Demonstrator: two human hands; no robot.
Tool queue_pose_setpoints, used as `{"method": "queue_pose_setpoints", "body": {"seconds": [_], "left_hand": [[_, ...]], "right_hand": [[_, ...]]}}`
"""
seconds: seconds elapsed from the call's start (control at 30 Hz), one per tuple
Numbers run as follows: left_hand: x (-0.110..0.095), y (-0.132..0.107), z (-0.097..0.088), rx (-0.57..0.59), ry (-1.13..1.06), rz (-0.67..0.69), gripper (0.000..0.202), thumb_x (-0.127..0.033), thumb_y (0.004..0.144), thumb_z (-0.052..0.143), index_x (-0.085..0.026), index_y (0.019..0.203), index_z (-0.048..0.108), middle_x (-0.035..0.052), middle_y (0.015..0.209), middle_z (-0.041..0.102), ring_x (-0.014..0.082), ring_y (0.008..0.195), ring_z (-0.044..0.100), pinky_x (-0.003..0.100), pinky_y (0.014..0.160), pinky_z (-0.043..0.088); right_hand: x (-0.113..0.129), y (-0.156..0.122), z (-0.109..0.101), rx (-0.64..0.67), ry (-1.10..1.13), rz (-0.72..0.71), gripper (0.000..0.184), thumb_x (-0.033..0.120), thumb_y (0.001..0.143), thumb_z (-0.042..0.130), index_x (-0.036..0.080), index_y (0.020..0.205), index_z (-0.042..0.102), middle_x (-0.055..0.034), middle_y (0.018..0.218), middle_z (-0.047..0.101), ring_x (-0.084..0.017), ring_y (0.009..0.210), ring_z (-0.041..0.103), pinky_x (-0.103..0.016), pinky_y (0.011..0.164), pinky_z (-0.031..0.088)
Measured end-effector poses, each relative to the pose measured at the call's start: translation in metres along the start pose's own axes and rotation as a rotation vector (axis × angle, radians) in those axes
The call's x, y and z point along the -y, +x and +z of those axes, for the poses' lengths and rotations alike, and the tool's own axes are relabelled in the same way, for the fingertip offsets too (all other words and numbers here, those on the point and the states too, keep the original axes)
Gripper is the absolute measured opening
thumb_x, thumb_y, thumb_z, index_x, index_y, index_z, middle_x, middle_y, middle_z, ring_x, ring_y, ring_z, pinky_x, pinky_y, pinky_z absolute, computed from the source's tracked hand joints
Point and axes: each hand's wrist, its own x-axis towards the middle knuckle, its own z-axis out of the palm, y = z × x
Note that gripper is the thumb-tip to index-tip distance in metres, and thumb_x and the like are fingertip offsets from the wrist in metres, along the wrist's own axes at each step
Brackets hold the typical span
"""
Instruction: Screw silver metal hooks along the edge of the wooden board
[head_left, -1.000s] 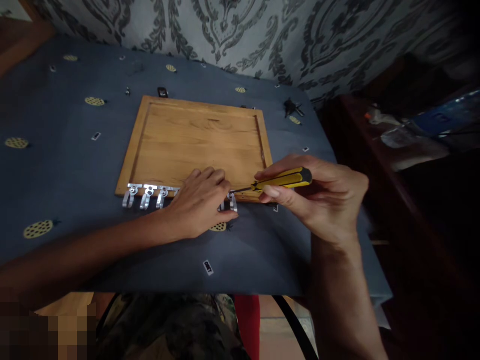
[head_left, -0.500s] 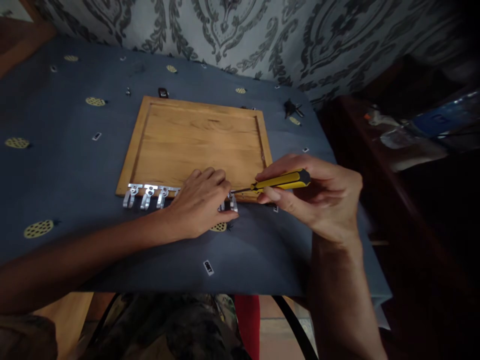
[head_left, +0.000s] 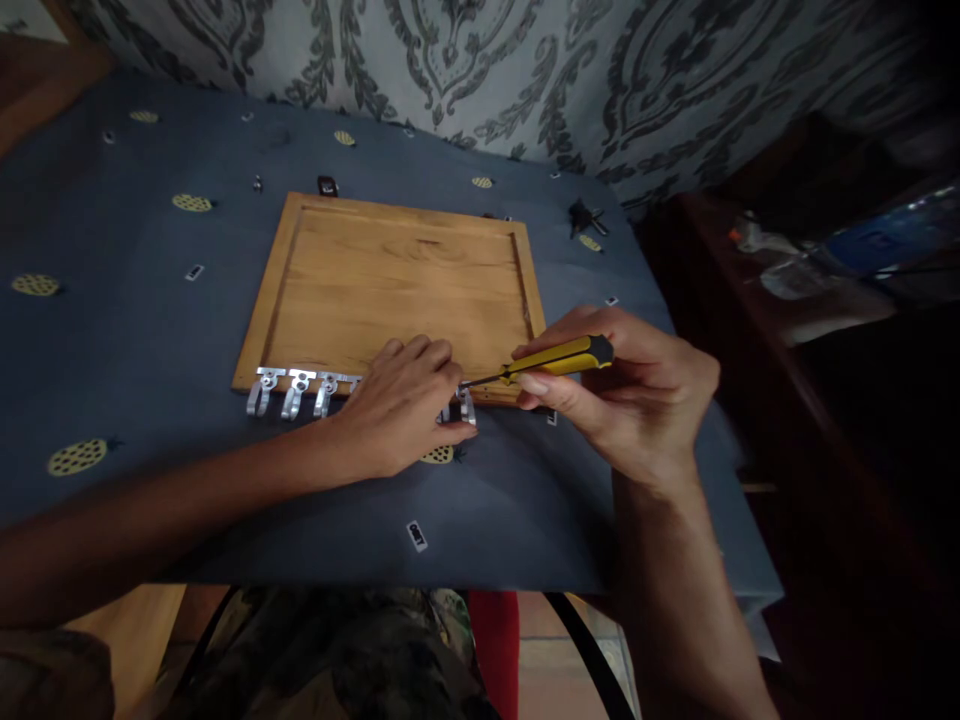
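A flat wooden board [head_left: 390, 280] with a raised border lies on a blue cloth-covered table [head_left: 135, 320]. A metal strip of hooks [head_left: 292, 388] runs along its near edge. My left hand [head_left: 397, 405] presses down on the right part of this strip, fingers curled over it, thumb beside the last hook [head_left: 463, 405]. My right hand [head_left: 622, 395] grips a yellow-and-black screwdriver [head_left: 559, 358], nearly level, its tip pointing left at the strip just by my left fingertips.
Small dark screws and bits [head_left: 585, 215] lie on the cloth beyond the board's far right corner, another small part [head_left: 326, 185] by its far edge. A patterned wall rises behind. A dark shelf with clutter [head_left: 825, 270] stands to the right of the table.
My right hand has shifted slightly left and up with the screwdriver, whose handle has turned a little. My left hand stays pressed on the hook strip.
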Motion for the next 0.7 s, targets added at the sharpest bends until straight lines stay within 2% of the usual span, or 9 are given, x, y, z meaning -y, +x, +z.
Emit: {"method": "queue_pose_setpoints", "body": {"seconds": [0.2, 0.37, 0.53, 0.7], "left_hand": [[0.0006, -0.0007, 0.0013, -0.007, -0.003, 0.003, 0.038, -0.048, 0.090, 0.076, -0.014, 0.106, 0.071, 0.0096, 0.105, 0.065, 0.0302, 0.108, 0.058, 0.040, 0.091, 0.044], [0.0004, -0.0009, 0.0007, -0.013, -0.001, -0.001, 0.037, -0.047, 0.089, 0.077, -0.015, 0.105, 0.071, 0.0096, 0.106, 0.066, 0.0300, 0.109, 0.059, 0.040, 0.091, 0.045], [0.0004, -0.0007, 0.0004, -0.014, 0.000, 0.000, 0.038, -0.047, 0.089, 0.077, -0.014, 0.108, 0.071, 0.0099, 0.106, 0.066, 0.0304, 0.109, 0.059, 0.041, 0.091, 0.045], [0.0007, -0.0004, 0.0008, -0.002, -0.008, -0.003, 0.038, -0.048, 0.089, 0.077, -0.015, 0.108, 0.071, 0.0094, 0.107, 0.065, 0.0303, 0.110, 0.058, 0.040, 0.092, 0.044]], "right_hand": [[-0.0026, -0.0043, 0.0029, -0.027, -0.049, 0.003, 0.020, 0.041, 0.080, 0.086, 0.029, 0.080, 0.071, 0.0031, 0.068, 0.068, -0.013, 0.051, 0.058, -0.030, 0.044, 0.042], [-0.0020, -0.0041, 0.0049, -0.048, -0.084, -0.003, 0.023, 0.042, 0.081, 0.086, 0.028, 0.075, 0.068, 0.0026, 0.065, 0.066, -0.017, 0.058, 0.062, -0.032, 0.049, 0.045], [-0.0027, -0.0040, 0.0047, -0.043, -0.062, -0.002, 0.024, 0.042, 0.082, 0.085, 0.028, 0.076, 0.067, 0.0026, 0.067, 0.067, -0.015, 0.054, 0.059, -0.030, 0.044, 0.040], [-0.0016, -0.0051, 0.0051, -0.054, -0.089, -0.004, 0.028, 0.040, 0.083, 0.084, 0.026, 0.073, 0.063, 0.0029, 0.067, 0.065, -0.014, 0.056, 0.060, -0.029, 0.047, 0.041]]}}
